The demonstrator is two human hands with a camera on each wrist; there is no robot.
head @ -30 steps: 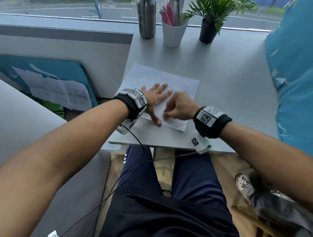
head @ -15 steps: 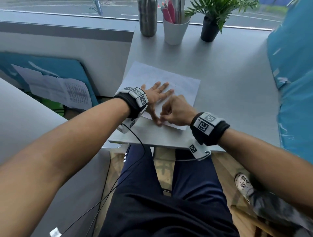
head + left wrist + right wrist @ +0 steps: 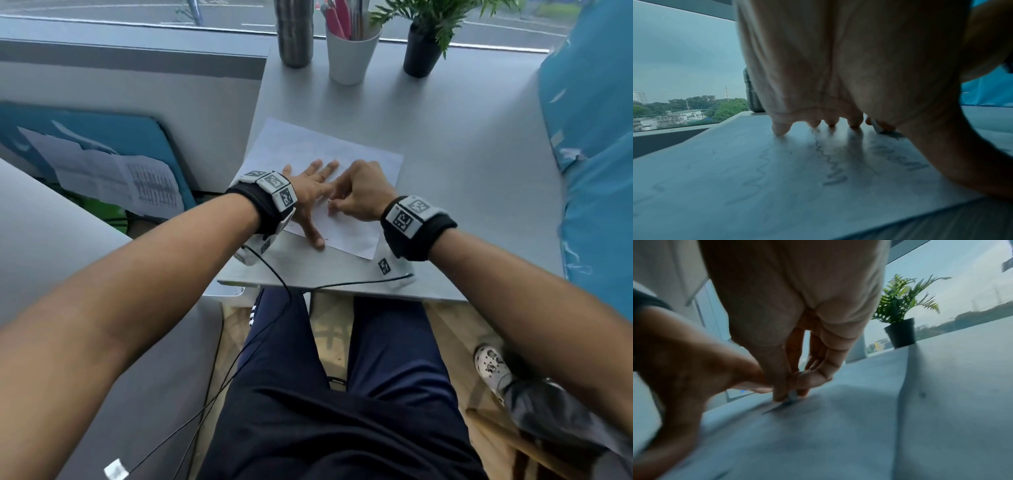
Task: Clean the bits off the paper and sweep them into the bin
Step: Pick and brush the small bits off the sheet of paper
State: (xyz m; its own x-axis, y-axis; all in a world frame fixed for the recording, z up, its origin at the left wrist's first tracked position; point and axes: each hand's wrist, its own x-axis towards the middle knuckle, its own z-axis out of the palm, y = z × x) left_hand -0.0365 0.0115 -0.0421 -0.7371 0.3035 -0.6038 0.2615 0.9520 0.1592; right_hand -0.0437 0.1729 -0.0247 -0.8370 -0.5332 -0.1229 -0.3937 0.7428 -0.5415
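Observation:
A white sheet of paper (image 3: 359, 161) with faint pencil squiggles (image 3: 830, 164) lies near the front left corner of the grey table (image 3: 462, 154). My left hand (image 3: 315, 185) presses flat on the sheet, fingers spread and straight. Just right of it, my right hand (image 3: 330, 207) pinches a small grey eraser (image 3: 793, 394) between thumb and fingertips, its end on the paper beside my left index finger. The eraser (image 3: 877, 128) also shows past my left palm. A tiny dark speck (image 3: 327, 240) lies by my left thumb tip. No bin is in view.
A steel bottle (image 3: 294, 31), a white cup of pens (image 3: 349, 51) and a potted plant (image 3: 424, 44) stand along the window at the back. A blue cushion (image 3: 596, 137) borders the table on the right. Printed sheets (image 3: 113, 181) lean at the left below the table.
My right hand with the eraser has slid from beside my left thumb tip up the sheet to beside my left index finger. The left hand stays flat on the paper.

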